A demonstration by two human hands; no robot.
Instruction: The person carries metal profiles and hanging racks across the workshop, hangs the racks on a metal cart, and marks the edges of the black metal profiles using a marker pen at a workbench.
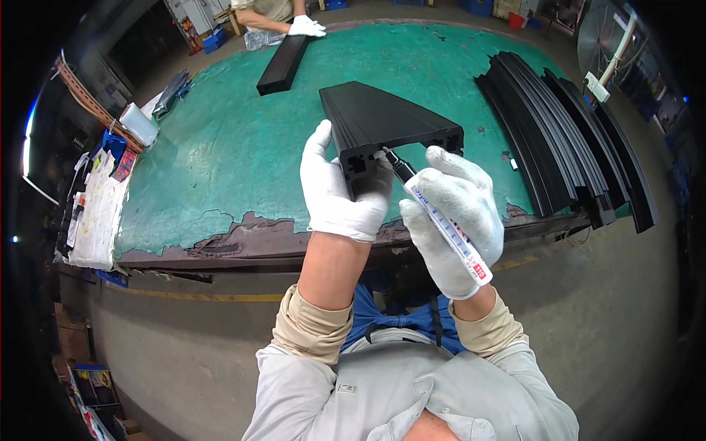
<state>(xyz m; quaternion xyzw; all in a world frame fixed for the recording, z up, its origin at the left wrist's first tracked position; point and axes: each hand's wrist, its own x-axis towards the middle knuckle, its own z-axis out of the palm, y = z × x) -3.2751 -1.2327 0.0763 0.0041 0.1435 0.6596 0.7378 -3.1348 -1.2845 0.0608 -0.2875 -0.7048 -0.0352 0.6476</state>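
A black extruded profile [382, 114] points away from me over the green table, its cut end facing me. My left hand [342, 191], in a white glove, is closed around the near left corner of this profile. In my gloved right hand [460, 209] is a white marker pen [446, 228] with blue and red print. Its dark tip lies at the inner edge of the profile's cut end, just right of the left hollow section; whether it touches there I cannot tell. Part of the left fingers is hidden behind the profile.
The green tabletop [213, 154] has a torn front edge. Long black profiles [551, 132] lie stacked at the right, with a small white item [513, 165] beside them. Across the table, a co-worker's gloved hands [305, 27] rest by another black profile [284, 65]. A clear roll [138, 123] lies left.
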